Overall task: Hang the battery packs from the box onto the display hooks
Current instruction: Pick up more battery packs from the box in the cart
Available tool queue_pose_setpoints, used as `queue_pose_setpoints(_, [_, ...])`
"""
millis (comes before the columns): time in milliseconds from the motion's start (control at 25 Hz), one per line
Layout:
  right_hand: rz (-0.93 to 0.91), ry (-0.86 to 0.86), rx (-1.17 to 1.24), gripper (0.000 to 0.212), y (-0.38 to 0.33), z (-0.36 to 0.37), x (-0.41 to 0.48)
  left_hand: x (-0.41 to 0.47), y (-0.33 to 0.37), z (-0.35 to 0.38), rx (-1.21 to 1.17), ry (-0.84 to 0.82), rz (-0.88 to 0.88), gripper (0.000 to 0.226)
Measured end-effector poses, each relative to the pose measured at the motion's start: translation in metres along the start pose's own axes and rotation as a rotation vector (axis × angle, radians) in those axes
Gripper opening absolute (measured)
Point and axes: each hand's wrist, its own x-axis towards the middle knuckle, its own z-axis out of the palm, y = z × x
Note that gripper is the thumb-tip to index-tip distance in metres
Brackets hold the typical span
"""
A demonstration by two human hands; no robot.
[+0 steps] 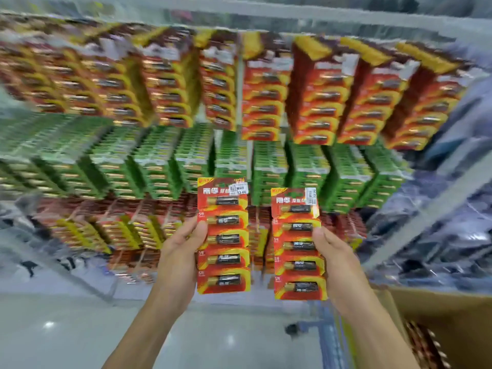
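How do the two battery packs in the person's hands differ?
The left pack is held higher than the right pack. The left pack's sticker lies level; the right pack's sticker stands on end at the top corner. The left hand grips the left pack's left edge, the right hand the right pack's right edge. Both are red-and-yellow cards of five batteries.

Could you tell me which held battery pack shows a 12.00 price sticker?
The battery pack in the left hand; its label reads 12.00, while the pack in the right hand carries a sideways sticker.
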Motion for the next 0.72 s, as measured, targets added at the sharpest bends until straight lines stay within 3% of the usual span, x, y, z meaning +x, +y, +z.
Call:
queue_pose_setpoints(240, [-0.010,-0.198,-0.075,0.039,-0.005,0.147,0.014,-0.008,0.070,-0.114,-0.014,0.199,0.170,0.026])
queue_pose_setpoints(520, [-0.029,-0.408,-0.100,0.034,-0.019,0.286,0.040,0.001,0.138,-0.193,0.021,0.411,0.329,0.028])
queue_pose_setpoints(720, [-0.018,-0.440,-0.125,0.038,-0.023,0.356,0.070,0.035,0.176,-0.235,0.012,0.444,0.363,0.030])
